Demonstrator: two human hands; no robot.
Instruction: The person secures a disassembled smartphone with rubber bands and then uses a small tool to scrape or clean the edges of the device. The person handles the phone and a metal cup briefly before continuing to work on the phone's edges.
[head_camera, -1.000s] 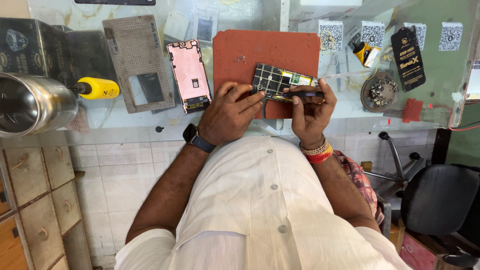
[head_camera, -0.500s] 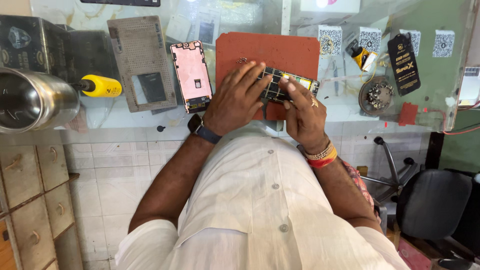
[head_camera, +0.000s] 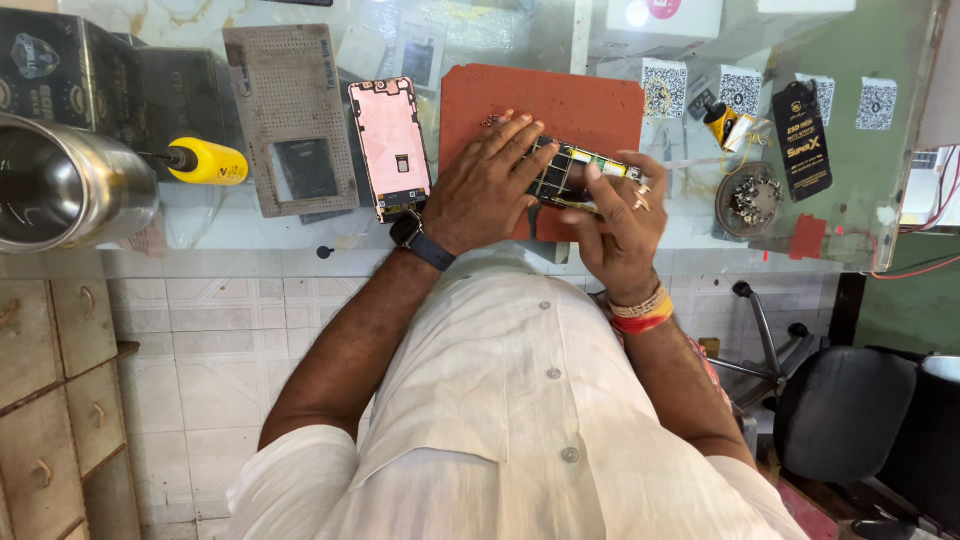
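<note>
- The opened phone (head_camera: 570, 175) lies on the red mat (head_camera: 590, 105) in the upper middle of the frame, its long axis running roughly left to right, tilted a little down toward the right.
- The left hand (head_camera: 490, 185) lies over the phone's left end, palm down, fingers spread and pressing on it; the hand is flat rather than curled round anything.
- The right hand (head_camera: 620, 220) comes at the phone's right end from below, fingers curled and pinched together at the edge of the phone. Whether they pinch a small tool or only the phone's frame I cannot tell.
- Both hands touch the phone; the left covers more of it, the right works at the end.
- A pink phone back panel (head_camera: 390, 145) lies just left of the mat, apart from the hands.
- Further left sit a grey perforated plate (head_camera: 290, 115), a yellow-handled screwdriver (head_camera: 205, 162) and a steel cup (head_camera: 65, 180).
- A round dish of small parts (head_camera: 752, 200) lies to the right.
</note>
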